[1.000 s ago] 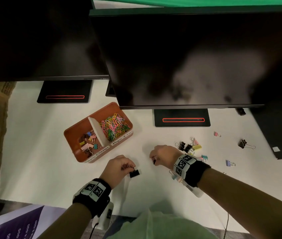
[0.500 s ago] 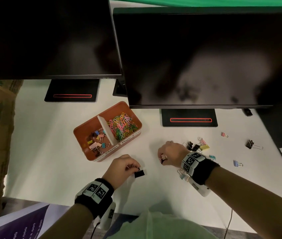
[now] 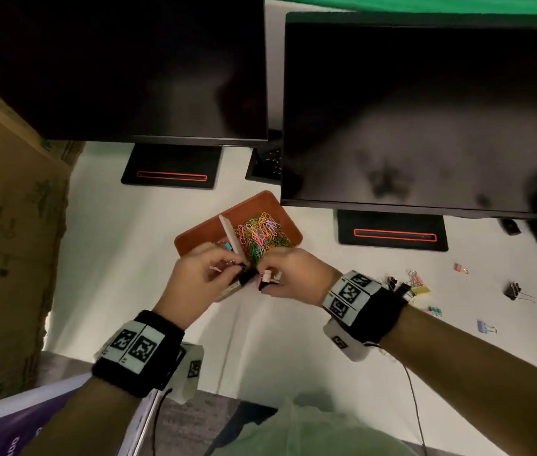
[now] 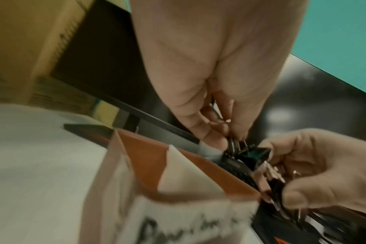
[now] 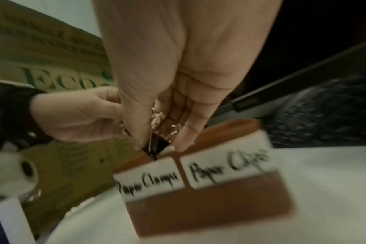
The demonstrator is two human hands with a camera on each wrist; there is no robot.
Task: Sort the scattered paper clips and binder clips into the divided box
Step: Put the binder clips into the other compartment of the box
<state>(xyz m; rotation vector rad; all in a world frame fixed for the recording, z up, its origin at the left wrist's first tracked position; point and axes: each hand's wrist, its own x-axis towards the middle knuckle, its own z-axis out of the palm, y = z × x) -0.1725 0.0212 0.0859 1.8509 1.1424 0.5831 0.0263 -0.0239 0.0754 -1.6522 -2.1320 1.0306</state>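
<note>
I see my left hand (image 3: 199,278) and right hand (image 3: 296,278) each pinching black binder clips (image 4: 254,154) over the divided box (image 3: 204,235), frame centre.

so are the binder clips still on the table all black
No, the head view shows loose binder clips right of the hands in several colours: a yellow one, a pink one, a lilac one and a black one.
</note>
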